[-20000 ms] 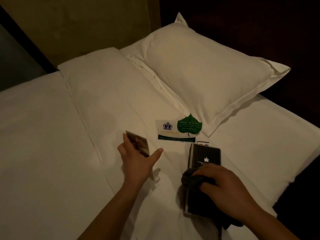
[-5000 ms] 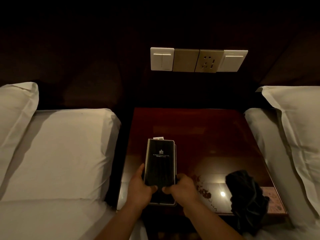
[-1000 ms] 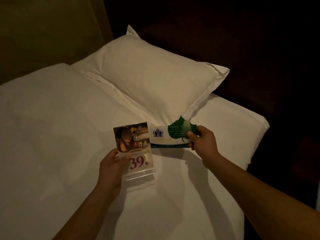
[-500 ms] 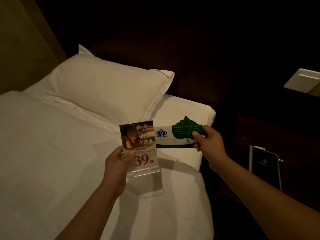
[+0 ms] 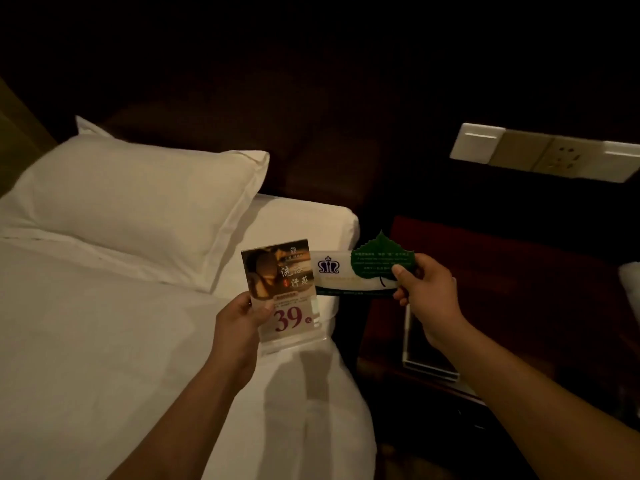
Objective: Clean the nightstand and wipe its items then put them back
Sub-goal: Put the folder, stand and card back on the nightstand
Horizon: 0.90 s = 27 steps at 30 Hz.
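Left hand [image 5: 239, 323] gripping an acrylic price stand [image 5: 281, 296] (marked 39) upright above the white bed [image 5: 104, 341] edge, right hand [image 5: 427, 294] pinching a leaf-topped crest card [image 5: 346, 276] beside it, dark red nightstand [image 5: 512, 258] just right, black folder [image 5: 427, 361] lying there

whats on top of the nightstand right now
A dark booklet lies near the front edge of the nightstand. The right hand and wrist cover its far end, and the rest of the top is too dark to make out.

Glossy wood nightstand [image 5: 491, 251] — clear acrylic stand [image 5: 294, 342]
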Motion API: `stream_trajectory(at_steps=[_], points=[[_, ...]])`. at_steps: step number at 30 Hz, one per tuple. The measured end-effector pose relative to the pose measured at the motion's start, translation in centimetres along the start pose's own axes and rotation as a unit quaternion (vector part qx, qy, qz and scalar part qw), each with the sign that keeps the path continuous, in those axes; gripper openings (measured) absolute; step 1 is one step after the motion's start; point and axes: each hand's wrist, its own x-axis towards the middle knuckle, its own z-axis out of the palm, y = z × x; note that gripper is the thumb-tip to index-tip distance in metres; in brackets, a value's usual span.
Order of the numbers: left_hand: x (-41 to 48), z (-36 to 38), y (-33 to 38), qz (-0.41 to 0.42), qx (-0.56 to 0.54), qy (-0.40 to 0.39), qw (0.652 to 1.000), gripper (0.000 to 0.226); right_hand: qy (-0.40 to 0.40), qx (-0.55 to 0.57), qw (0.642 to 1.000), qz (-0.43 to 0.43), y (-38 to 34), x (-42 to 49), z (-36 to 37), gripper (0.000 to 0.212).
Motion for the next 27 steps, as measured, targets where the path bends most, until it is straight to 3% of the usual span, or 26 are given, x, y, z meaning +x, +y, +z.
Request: stream_trajectory(at_steps=[12, 27], points=[[-0.4, 13.9, 0.7, 0.015, 0.052, -0.057, 0.997, 0.022, 0.074, 0.014, 0.997, 0.005, 2.6, 0.9, -15.7, 0.015], [10.2, 27.0, 2.2, 0.012, 0.070, -0.128, 0.989, 0.019, 0.205, 0.016, 0.978, 0.042, 6.4, 9.0, -25.1, 0.012]])
